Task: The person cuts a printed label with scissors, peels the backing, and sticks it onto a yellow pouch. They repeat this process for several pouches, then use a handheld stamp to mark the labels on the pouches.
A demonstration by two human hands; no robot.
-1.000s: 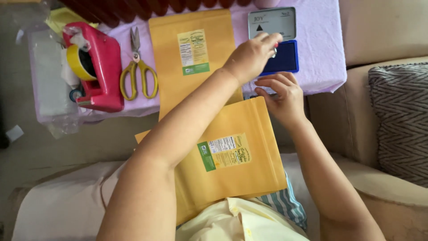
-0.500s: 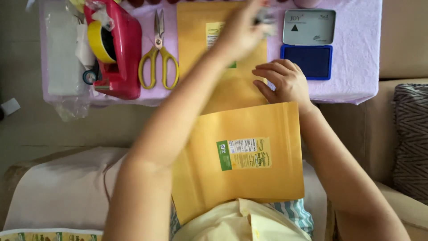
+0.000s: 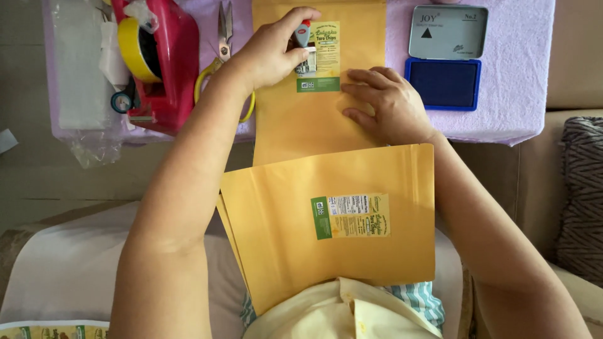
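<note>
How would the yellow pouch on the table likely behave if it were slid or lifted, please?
The yellow pouch looks flat and thin, so probably light and floppy. Its smooth face may slip on the cloth; the right hand pinning it hints so.

The single head-worn camera looks steeply down from close above the person's lap, facing forward onto the near edge of the purple-covered table [image 3: 502, 119], with both forearms entering from below

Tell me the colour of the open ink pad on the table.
Deep blue ink pad, with a grey lid; head view.
</note>
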